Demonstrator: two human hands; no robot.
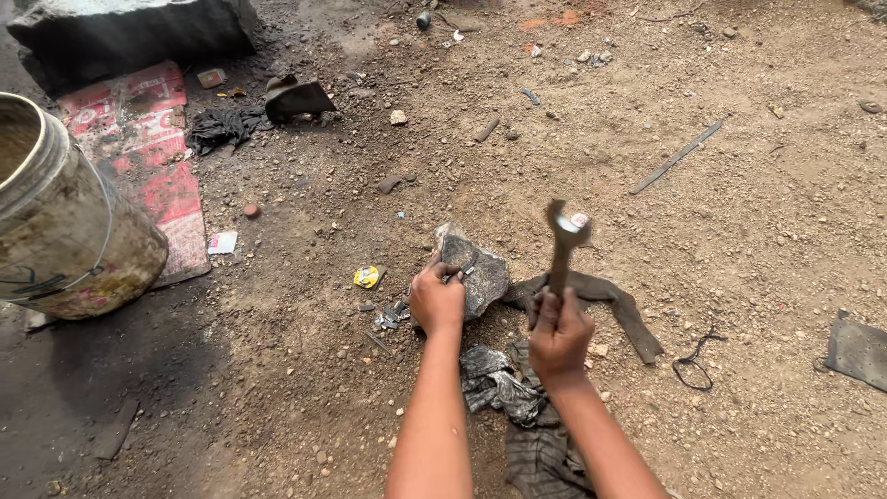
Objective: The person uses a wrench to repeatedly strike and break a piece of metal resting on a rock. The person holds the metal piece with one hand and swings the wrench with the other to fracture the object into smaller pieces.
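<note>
Gripping a raised spanner (562,242), the right hand (558,334) looks poised to strike; the left hand (436,298) clasps the grey rock (480,275), so aim matters.

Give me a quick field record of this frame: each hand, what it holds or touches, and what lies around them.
left hand: grip on a small piece pressed against the grey stone
right hand: grip shut on the wrench, raised upright, open end up
beside stone: small metal scraps, yellow wrapper
under the arms: dark rags
behind wrench: dark strap
far left: dirty plastic bucket on red printed sheet
ground: sandy dirt with pebbles
</note>
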